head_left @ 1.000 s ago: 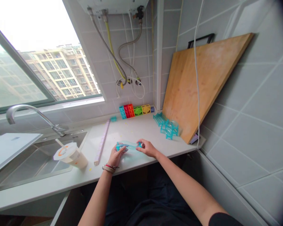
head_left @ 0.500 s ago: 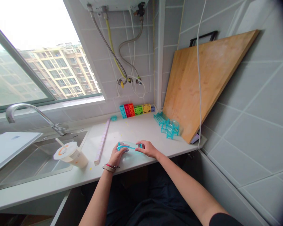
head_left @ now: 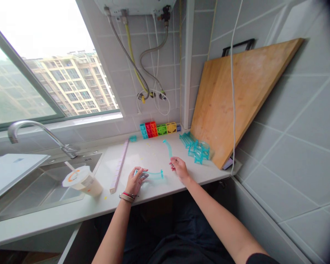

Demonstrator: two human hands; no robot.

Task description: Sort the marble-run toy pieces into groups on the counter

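My left hand (head_left: 136, 179) is closed on one end of a curved, see-through teal plastic track piece (head_left: 154, 173), whose other end points right just above the counter. In my right hand (head_left: 179, 168) is a second curved teal plastic piece (head_left: 168, 147), pinched at its near end and rising up and away to the left. The two pieces are apart from each other. To the right of my right hand lies a group of similar teal plastic pieces (head_left: 198, 149) against the foot of a wooden board. Fingers hide the held ends of both pieces.
A row of coloured blocks (head_left: 156, 129) stands along the back wall, with a small teal piece (head_left: 132, 138) nearby. A long pale strip (head_left: 119, 167) lies left of my hands. Beyond it stand a lidded cup (head_left: 84, 180) and the sink (head_left: 57, 183). A wooden board (head_left: 236, 95) leans at right.
The two teal pieces, held together between both hands before, are now separate. My right hand has moved slightly right and lifted one piece upright; my left hand keeps the other.
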